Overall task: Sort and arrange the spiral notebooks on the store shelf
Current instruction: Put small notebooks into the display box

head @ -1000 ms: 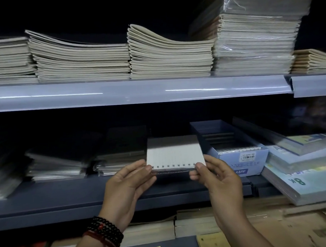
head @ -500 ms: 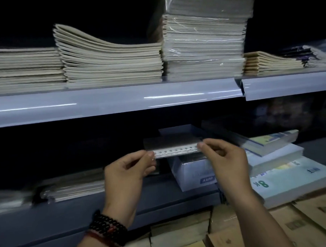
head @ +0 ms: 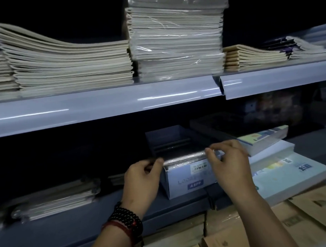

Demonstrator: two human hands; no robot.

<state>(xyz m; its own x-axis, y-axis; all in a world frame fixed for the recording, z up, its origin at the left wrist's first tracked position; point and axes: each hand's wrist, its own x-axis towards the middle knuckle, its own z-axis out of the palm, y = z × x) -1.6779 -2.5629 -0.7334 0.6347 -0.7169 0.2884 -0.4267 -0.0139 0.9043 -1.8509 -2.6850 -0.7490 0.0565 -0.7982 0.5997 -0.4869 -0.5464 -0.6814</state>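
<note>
A small white spiral notebook [head: 184, 158] in shiny wrap lies flat across the front top of an open blue-grey cardboard box [head: 189, 180] labelled A6PP on the lower shelf. My left hand [head: 142, 178], with dark bead bracelets on the wrist, pinches the notebook's left end. My right hand [head: 227, 158] pinches its right end from above. Inside the box, behind the notebook, dark edges of more notebooks show dimly.
Wrapped spiral notebooks [head: 55, 201] lie in a low pile left of the box. Right of it are stacked paper pads [head: 287, 175]. The upper shelf [head: 105, 103] carries tall stacks of exercise books [head: 70, 64]. Brown cardboard packs [head: 256, 229] lie below.
Both hands carried the notebook rightward and lowered it onto the front of the blue box. The view also swung to the right.
</note>
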